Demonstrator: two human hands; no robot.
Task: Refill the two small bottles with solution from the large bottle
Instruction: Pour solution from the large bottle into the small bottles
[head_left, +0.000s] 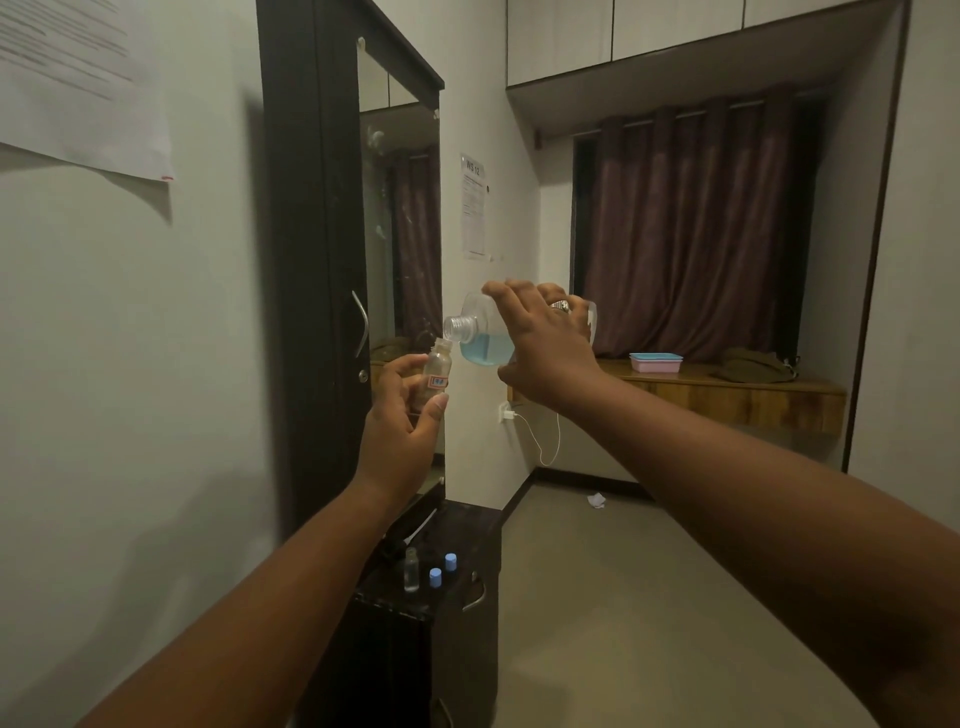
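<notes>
Right hand (545, 343) clamped over the large bottle (480, 332), tipped neck-down so the blue solution can run toward its mouth. Left hand (400, 421) pinches a small bottle (436, 371) just under that mouth, angled to catch the pour (no stream visible, though it's dim). Below, the second small bottle (411, 569) and two blue caps (442, 569) wait on the dark cabinet (467, 530), nothing between them.

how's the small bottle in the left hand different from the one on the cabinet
The small bottle in the left hand is held up, tilted under the large bottle; the small bottle on the cabinet stands upright, untouched. The held one shows a red-edged label; the standing one shows none. Both are clear, uncapped.
</notes>
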